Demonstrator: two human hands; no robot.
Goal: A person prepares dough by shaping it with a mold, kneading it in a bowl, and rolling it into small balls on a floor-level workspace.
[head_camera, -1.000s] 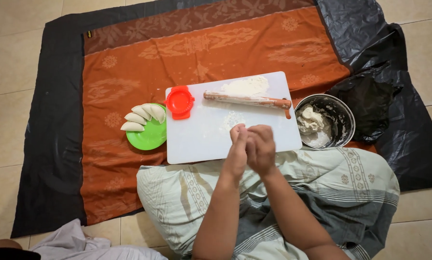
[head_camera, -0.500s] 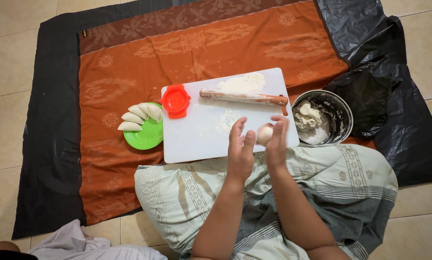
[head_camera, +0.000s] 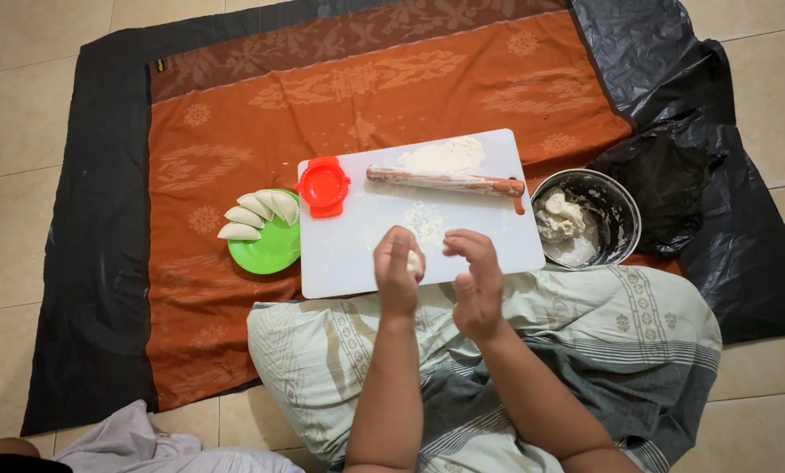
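Head view: left hand grip closed on dough ball; right hand open.

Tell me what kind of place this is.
Likely a home floor set up for making dumplings: tiled floor covered by a patterned orange cloth, a white cutting board with rolling pin, and a green plate of folded dumplings.

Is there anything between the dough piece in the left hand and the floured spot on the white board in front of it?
Nothing visible. The left hand holds the small dough piece over the white cutting board, just short of the floured spot. The rolling pin lies beyond the spot; the right hand is beside it.
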